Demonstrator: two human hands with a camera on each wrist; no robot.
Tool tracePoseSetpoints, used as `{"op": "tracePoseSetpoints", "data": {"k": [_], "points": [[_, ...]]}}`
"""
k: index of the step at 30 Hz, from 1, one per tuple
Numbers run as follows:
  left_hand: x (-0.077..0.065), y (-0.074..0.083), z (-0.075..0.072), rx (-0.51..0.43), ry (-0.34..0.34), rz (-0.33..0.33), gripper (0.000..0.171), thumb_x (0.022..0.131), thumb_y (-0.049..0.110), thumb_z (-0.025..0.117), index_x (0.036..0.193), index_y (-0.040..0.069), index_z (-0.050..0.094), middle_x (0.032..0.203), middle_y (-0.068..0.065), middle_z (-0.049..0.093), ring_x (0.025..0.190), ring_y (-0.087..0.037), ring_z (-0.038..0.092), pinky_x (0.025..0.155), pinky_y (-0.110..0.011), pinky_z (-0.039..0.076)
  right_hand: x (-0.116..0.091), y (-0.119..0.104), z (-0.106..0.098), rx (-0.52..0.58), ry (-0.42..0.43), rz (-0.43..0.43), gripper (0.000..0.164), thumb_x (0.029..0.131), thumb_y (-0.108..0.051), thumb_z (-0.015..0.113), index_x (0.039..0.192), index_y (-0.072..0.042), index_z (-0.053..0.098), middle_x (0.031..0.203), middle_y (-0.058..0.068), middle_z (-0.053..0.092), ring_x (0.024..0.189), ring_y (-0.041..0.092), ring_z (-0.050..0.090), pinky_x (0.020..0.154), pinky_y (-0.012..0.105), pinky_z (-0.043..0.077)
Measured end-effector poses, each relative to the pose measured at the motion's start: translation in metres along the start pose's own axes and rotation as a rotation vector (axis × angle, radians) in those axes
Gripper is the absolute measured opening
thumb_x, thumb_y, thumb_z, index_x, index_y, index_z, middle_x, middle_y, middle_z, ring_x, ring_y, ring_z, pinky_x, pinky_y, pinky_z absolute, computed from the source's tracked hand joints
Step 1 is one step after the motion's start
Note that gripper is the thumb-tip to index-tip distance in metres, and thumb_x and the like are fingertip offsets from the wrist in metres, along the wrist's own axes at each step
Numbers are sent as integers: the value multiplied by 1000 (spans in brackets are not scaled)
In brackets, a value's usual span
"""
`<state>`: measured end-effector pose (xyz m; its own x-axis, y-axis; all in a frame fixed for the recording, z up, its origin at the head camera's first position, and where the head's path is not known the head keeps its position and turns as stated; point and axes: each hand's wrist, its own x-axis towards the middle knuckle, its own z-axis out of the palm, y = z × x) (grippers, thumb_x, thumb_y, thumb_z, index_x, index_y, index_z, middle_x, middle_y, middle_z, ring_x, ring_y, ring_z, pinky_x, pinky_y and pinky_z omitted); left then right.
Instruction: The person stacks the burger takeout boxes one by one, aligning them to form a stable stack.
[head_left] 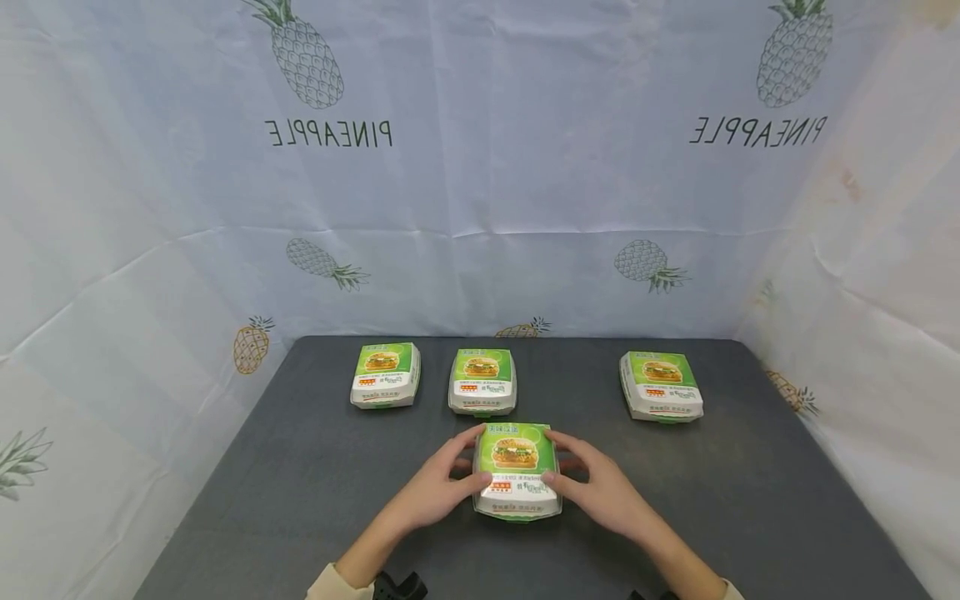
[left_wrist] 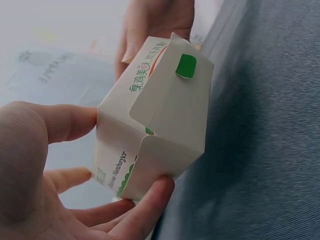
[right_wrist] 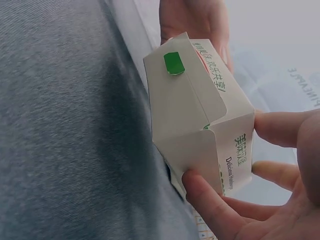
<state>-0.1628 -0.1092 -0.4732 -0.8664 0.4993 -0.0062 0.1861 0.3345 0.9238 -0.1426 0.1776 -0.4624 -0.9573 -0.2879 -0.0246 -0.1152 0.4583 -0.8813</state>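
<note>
Between both hands is a closed burger box, green and white with a burger picture on its lid. The left hand grips its left side, thumb at the lid's edge and fingers along the side wall. On the opposite side the right hand holds it in the same way. Both wrist views show the front of the box with a green tab tucked through the flap. In the right wrist view, fingertips press low on the side of the box, and a dark shadow lies on the tabletop beside it.
Along the back of the dark table stand three similar boxes: a left box, a middle box and a right box. A white curtain with pineapple prints hangs behind and on both sides.
</note>
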Motion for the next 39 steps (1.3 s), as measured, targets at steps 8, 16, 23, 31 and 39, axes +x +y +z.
{"op": "tracePoseSetpoints", "data": {"k": [8,16,23,31,39], "points": [[1,-10,8,11,-46,0,67,103,33,62,159,11,33,143,-19,47,114,-29,63,88,-38,52,-2,10,2,-17,-36,19,66,96,-35,73,152,-10,48,138,17,56,113,30,63,82,40,53],[1,-15,11,52,-22,7,68,102,37,62,159,13,34,143,-17,46,116,-30,61,85,-34,54,-1,15,2,-17,-58,8,67,96,-36,72,152,-9,46,138,18,56,113,31,63,84,43,53],[3,-15,15,62,2,38,68,101,38,64,158,13,36,146,-16,44,123,-33,56,87,-31,55,-6,14,-10,-25,-46,3,65,98,-35,70,153,-11,46,143,22,52,119,36,62,87,46,54],[7,-10,16,118,31,70,73,100,39,66,158,8,35,152,-14,38,131,-34,49,93,-39,55,-11,12,-43,-125,17,33,63,99,-40,67,153,-13,47,144,24,52,122,39,59,89,51,54],[12,-10,18,127,2,77,85,95,45,71,161,11,29,162,-15,24,141,-32,40,106,-50,46,-13,12,-74,-282,78,-52,61,101,-40,65,150,-7,49,144,22,53,121,43,59,94,55,52]]}}
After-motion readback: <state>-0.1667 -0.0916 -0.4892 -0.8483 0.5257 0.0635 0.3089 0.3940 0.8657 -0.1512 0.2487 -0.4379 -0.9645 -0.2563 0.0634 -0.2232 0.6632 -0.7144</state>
